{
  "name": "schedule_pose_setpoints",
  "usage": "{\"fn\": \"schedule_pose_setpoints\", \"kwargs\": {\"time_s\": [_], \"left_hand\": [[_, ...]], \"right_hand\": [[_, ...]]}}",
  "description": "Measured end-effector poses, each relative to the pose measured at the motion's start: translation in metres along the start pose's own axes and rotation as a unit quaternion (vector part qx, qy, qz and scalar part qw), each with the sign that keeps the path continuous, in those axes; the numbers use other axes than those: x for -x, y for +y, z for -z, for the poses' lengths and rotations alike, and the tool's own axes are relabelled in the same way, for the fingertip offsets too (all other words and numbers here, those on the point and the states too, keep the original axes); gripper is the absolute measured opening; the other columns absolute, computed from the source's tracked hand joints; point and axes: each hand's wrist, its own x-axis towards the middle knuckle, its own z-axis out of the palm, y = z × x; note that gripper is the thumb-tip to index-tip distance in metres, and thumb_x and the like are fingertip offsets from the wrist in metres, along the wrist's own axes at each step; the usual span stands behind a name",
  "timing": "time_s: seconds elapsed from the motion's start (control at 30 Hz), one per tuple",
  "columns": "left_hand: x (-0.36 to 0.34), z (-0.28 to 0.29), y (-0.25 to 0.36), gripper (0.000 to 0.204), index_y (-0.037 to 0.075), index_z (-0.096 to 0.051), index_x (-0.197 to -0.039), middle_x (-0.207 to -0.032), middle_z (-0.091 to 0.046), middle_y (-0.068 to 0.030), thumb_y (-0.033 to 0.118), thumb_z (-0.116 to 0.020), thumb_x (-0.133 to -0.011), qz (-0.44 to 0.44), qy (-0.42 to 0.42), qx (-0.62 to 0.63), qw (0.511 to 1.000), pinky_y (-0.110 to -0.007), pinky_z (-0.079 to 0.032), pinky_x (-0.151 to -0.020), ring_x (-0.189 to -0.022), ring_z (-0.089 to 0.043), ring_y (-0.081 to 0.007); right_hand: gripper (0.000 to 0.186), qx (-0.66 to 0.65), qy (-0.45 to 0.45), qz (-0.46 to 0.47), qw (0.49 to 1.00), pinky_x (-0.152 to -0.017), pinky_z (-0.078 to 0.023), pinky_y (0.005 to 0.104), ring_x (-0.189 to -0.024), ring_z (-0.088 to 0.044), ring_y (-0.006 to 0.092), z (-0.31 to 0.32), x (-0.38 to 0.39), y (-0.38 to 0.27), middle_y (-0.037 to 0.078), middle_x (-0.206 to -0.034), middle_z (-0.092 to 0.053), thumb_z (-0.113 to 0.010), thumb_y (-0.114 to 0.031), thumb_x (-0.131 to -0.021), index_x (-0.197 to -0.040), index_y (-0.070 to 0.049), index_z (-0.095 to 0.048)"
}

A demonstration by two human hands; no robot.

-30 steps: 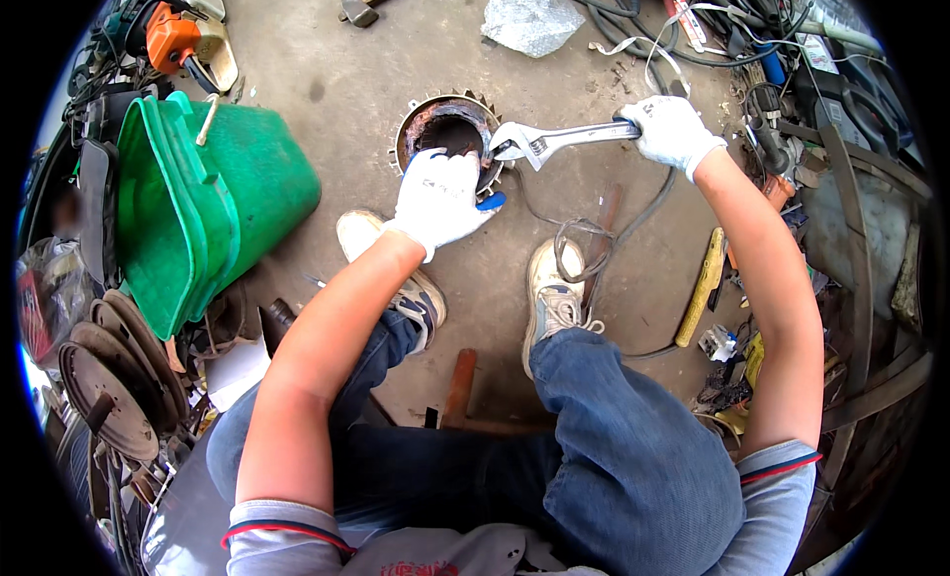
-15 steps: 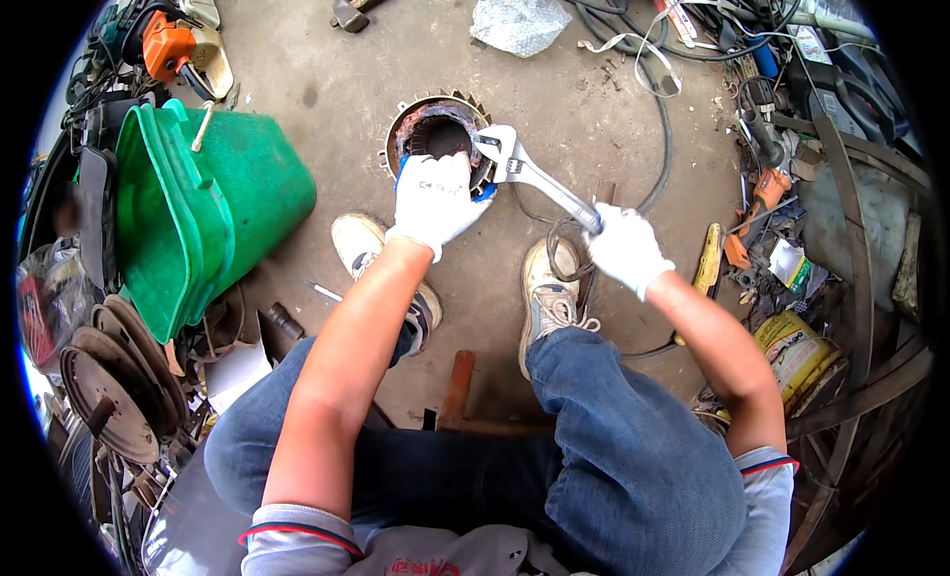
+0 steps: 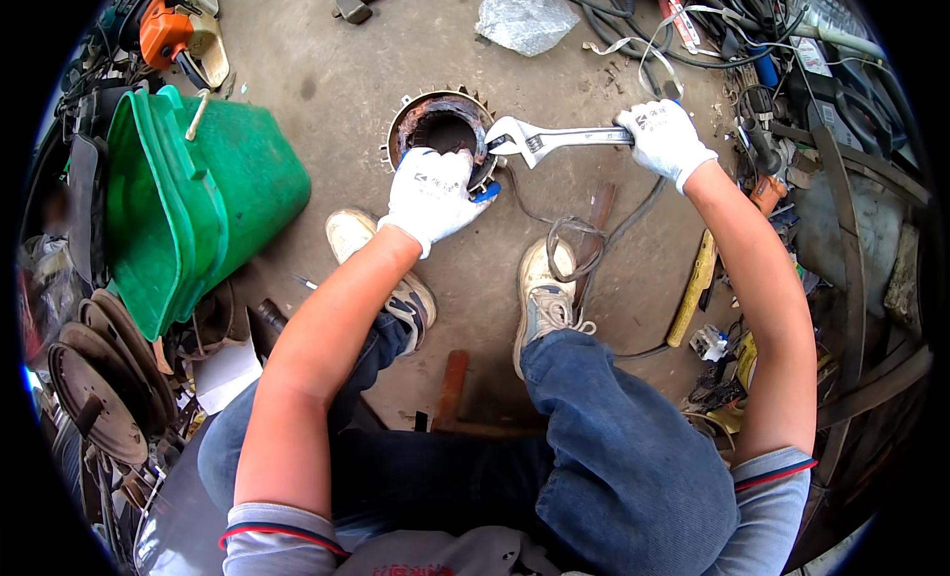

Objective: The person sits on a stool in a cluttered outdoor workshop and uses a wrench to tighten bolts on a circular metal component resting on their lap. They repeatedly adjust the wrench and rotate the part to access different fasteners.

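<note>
My left hand (image 3: pixel 430 195), in a white glove with blue palm, grips the lower rim of a round, finned metal housing (image 3: pixel 445 109) lying on the floor, rusty windings inside its dark opening. In my gloved right hand (image 3: pixel 668 141) is the handle end of a silver adjustable wrench (image 3: pixel 569 136). The wrench lies almost level, its jaws at the housing's right edge; whether they are closed on anything there I cannot tell. A grey cable (image 3: pixel 534 210) runs from beside the housing past my feet.
A green bucket (image 3: pixel 252 180) lies tipped at left, near stacked rusty discs (image 3: pixel 94 398) and an orange tool (image 3: pixel 161 37). A hammer (image 3: pixel 351 7) and bubble wrap (image 3: pixel 524 22) are at the top; hoses (image 3: pixel 614 17), a yellow bar (image 3: pixel 690 289) and scrap line the right.
Half a second ago the wrench handle slanted down toward me; my right hand has since swung up and right, back near where it was one second ago. My left hand stays on the housing.
</note>
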Motion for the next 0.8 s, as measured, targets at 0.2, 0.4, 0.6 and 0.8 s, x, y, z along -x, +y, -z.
{"fn": "schedule_pose_setpoints", "kwargs": {"time_s": [0.2, 0.4, 0.6, 0.8], "left_hand": [[0.0, -0.001, 0.001, 0.048, 0.007, -0.066, -0.092, -0.075, -0.066, -0.0152, 0.053, -0.071, -0.079, 0.006, -0.009, -0.01, 1.0, -0.043, -0.05, -0.069, -0.073, -0.064, -0.0321], [0.006, -0.002, -0.008, 0.054, 0.003, -0.063, -0.104, -0.08, -0.066, -0.0146, 0.049, -0.074, -0.077, -0.032, 0.012, -0.023, 0.999, -0.043, -0.048, -0.075, -0.074, -0.063, -0.0329], [0.0, 0.034, -0.037, 0.06, 0.003, -0.061, -0.122, -0.125, -0.062, -0.0177, 0.031, -0.078, -0.072, -0.188, -0.096, -0.154, 0.965, -0.046, -0.029, -0.117, -0.124, -0.053, -0.0323], [-0.003, 0.023, -0.019, 0.042, 0.005, -0.065, -0.099, -0.089, -0.068, -0.0172, 0.036, -0.078, -0.074, -0.123, -0.135, -0.079, 0.98, -0.044, -0.05, -0.084, -0.09, -0.065, -0.034]], "right_hand": [[0.013, 0.093, 0.027, 0.02, 0.995, -0.075, -0.048, 0.0423, -0.086, -0.068, 0.0253, 0.01, -0.033, 0.021, 0.007, -0.086, -0.069, -0.058, -0.015, -0.085, -0.094, -0.017, -0.066], [0.02, -0.126, 0.008, -0.013, 0.992, -0.081, -0.049, 0.0429, -0.091, -0.066, 0.0312, 0.014, -0.029, -0.003, 0.012, -0.091, -0.068, -0.058, -0.015, -0.083, -0.1, -0.014, -0.068], [0.02, -0.389, 0.044, -0.246, 0.886, -0.064, -0.051, 0.0361, -0.066, -0.065, 0.0216, 0.002, 0.037, 0.014, 0.009, -0.07, -0.065, -0.077, -0.021, -0.082, -0.088, -0.005, -0.067], [0.019, -0.775, 0.069, -0.302, 0.55, -0.042, -0.04, 0.0228, -0.05, -0.052, 0.007, -0.016, 0.103, -0.062, 0.001, -0.064, -0.059, -0.076, -0.013, -0.085, -0.09, 0.002, -0.067]]}}
